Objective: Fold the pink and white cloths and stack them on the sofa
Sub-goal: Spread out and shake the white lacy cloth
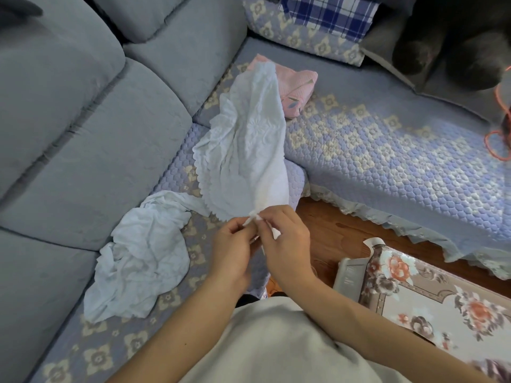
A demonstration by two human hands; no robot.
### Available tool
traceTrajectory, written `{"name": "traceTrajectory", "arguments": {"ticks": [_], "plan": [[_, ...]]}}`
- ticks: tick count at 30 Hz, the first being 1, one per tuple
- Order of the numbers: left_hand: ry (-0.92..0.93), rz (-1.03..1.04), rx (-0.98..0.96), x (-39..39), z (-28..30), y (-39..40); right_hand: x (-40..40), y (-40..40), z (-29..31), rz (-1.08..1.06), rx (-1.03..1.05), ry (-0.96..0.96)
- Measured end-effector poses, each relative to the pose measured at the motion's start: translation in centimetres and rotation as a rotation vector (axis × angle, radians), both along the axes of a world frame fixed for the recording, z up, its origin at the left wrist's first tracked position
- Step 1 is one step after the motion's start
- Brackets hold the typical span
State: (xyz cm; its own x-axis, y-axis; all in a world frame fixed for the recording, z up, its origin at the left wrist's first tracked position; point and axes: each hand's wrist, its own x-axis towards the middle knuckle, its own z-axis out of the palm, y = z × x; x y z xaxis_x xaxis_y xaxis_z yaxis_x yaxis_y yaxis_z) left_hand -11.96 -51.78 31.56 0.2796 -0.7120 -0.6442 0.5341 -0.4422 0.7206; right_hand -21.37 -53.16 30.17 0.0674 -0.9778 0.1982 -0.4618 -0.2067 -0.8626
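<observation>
**White cloth held up by one corner over the sofa**

A grey sofa [83,128] with a quilted floral cover [387,161] fills the far and left side. A folded pink cloth [297,87] lies far on the seat, partly hidden behind the hanging embroidered white cloth [243,139]. A second, crumpled white cloth [143,252] lies on the near left seat. At near right stands a low counter with a floral covering [431,297]. A plaid cushion [329,15] sits far back.

The left hand [232,255] and right hand [287,241] meet in front of the body, fingers of both pinching the embroidered cloth's corner.
</observation>
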Motion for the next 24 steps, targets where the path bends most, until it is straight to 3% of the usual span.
{"name": "traceTrajectory", "arguments": {"ticks": [3, 15, 19, 21, 22, 24], "plan": [[0.108, 0.022, -0.009, 0.0, 0.3, 0.2, -0.5, 0.1, -0.3, -0.030, 0.010, 0.005], [0.127, 0.055, 0.068, -1.3, 1.0, 0.7, -1.0, 0.6, -1.8, -0.037, -0.092, 0.158], [-0.103, -0.036, 0.060, -1.5, 0.7, 0.3, -0.7, 1.0, -1.7, 0.093, -0.129, 0.219], [-0.207, -0.050, 0.075, -0.8, 0.3, -0.5, -1.0, 0.8, -1.5, 0.252, 0.015, 0.109], [-0.258, -0.073, 0.081, -0.3, 0.1, -1.1, -1.5, 0.5, -1.2, 0.296, 0.164, -0.040], [-0.368, -0.157, 0.065, 0.6, 0.1, -2.3, -3.3, -0.6, -1.0, 0.154, 0.469, -0.383]]}}
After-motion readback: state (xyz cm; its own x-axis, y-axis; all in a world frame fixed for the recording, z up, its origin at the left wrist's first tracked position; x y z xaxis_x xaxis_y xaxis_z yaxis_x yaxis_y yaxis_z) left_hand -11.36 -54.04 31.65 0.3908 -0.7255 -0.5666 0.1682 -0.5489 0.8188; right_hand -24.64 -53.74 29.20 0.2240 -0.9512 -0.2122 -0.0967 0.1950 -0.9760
